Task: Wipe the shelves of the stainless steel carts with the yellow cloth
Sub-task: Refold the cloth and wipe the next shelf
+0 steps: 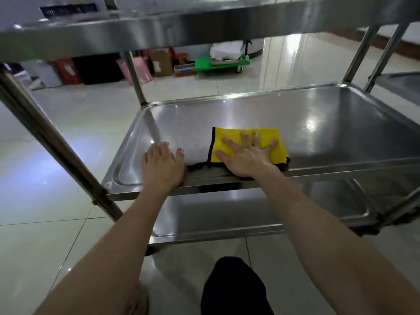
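Observation:
A stainless steel cart fills the view, with a top shelf [159,26] overhead, a middle shelf [329,123] in front of me and a bottom shelf [227,212] below. The yellow cloth [229,136], edged in black, lies flat near the middle shelf's front rim. My right hand [246,153] presses flat on the cloth, fingers spread. My left hand [162,165] rests over the front rim, left of the cloth, its fingers lying on the shelf.
A second steel cart [402,85] stands at the right. Slanted cart posts [52,142] run down the left side. Across the tiled floor are a green platform trolley [221,63], cardboard boxes [161,62] and pink items. My dark-clothed knee [234,289] is below.

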Motion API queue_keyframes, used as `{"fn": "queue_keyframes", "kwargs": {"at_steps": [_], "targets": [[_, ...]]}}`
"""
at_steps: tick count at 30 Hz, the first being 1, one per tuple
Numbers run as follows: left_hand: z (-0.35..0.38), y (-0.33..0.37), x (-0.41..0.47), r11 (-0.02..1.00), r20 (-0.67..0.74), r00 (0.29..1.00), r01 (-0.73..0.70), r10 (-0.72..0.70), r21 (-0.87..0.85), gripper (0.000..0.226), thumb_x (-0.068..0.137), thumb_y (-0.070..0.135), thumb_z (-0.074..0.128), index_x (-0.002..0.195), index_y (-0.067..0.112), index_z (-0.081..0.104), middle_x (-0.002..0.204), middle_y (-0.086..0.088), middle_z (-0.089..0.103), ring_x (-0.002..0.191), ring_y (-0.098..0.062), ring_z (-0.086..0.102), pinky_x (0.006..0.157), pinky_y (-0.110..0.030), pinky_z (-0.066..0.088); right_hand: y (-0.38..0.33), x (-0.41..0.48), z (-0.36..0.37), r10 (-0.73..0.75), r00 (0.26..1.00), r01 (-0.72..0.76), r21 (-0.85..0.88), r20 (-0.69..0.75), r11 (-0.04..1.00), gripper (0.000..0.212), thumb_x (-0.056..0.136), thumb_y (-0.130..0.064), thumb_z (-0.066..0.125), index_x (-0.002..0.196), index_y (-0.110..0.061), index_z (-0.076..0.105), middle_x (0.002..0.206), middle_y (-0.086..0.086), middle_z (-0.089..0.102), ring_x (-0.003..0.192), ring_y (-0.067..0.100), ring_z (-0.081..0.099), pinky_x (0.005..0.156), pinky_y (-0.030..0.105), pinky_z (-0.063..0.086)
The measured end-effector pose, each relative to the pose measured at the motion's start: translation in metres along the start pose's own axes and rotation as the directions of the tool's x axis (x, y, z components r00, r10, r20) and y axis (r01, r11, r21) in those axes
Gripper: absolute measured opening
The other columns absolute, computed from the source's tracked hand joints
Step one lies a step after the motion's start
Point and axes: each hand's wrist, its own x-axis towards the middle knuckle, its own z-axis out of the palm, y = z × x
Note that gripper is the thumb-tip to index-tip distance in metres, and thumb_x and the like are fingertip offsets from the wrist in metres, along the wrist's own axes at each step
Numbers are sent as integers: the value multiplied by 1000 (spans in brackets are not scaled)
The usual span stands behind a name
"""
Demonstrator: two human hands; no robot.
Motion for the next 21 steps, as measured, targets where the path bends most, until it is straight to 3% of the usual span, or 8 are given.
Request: {"fn": "queue_keyframes", "kwargs": {"at_steps": [6, 12, 16, 21], "targets": [[-1, 2, -10, 1000, 40, 999, -17, 16, 22, 59, 110, 50, 29, 152, 12, 45, 156, -15, 48, 147, -33, 41, 130, -53, 23, -7, 68, -7, 7, 1000, -7, -24, 11, 1000, 88, 81, -101, 12, 162, -65, 3, 180, 4, -9, 163, 46, -13, 104, 91, -19], [-2, 7, -14, 1000, -48, 999, -13, 12, -26, 45, 110, 37, 38, 137, 8, 59, 138, -14, 62, 129, -33, 55, 117, -50, 39, -78, 158, -21, -4, 996, 7, -41, 86, 999, 86, 88, -96, 18, 165, -60, 4, 180, 7, -12, 162, 49, -14, 103, 92, -18], [-4, 5, -14, 1000, -64, 998, -29, 28, -2, 34, 109, 29, 42, 119, 6, 64, 123, -17, 64, 114, -35, 57, 105, -50, 44, -113, 154, -9, -157, 985, 161, -54, 71, 985, 80, 91, -91, 18, 164, -61, 7, 181, 2, -9, 164, 44, -12, 102, 91, -21], [-6, 1, -11, 999, -36, 999, -35, 35, 2, 34, 110, 29, 41, 125, 10, 64, 130, -15, 63, 119, -35, 55, 109, -51, 43, -63, 123, -11, -228, 973, 228, -12, 45, 973, 76, 94, -88, 21, 164, -61, 10, 180, -10, -5, 166, 30, -10, 116, 83, -15]]}}
